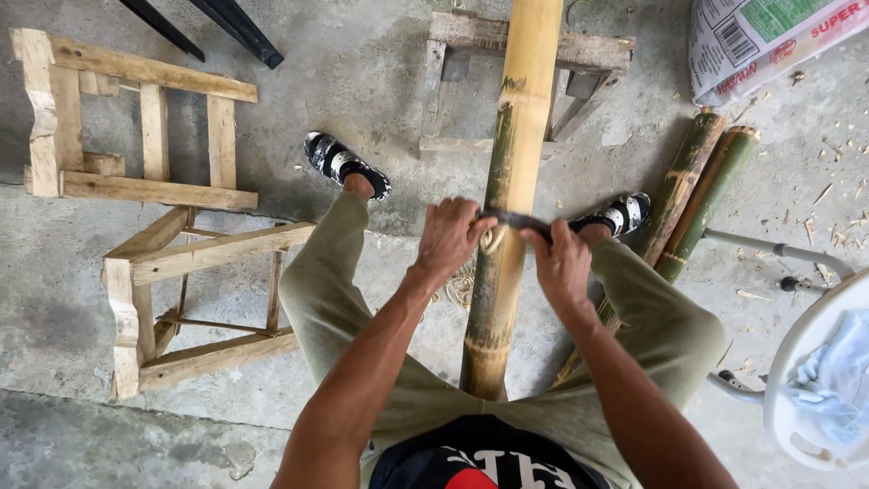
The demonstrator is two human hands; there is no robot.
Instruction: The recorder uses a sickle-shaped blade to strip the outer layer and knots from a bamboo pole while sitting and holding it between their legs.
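A long yellow-green bamboo pole [518,136] runs away from me between my legs, its far end lying on a low wooden stand [588,50]. A dark blade [516,220] lies across the pole. My left hand [450,237] grips the blade's left end and my right hand [561,263] grips its right end. A pale curl of shaving sits under the blade on the pole. My feet in black-and-white sandals rest on the concrete at either side.
Two wooden frame stools [136,118] [195,299] lie at the left. Two shorter green bamboo pieces [701,190] lie at the right beside a printed sack [769,36]. A white plastic chair [815,362] stands at the right edge. Shavings litter the concrete.
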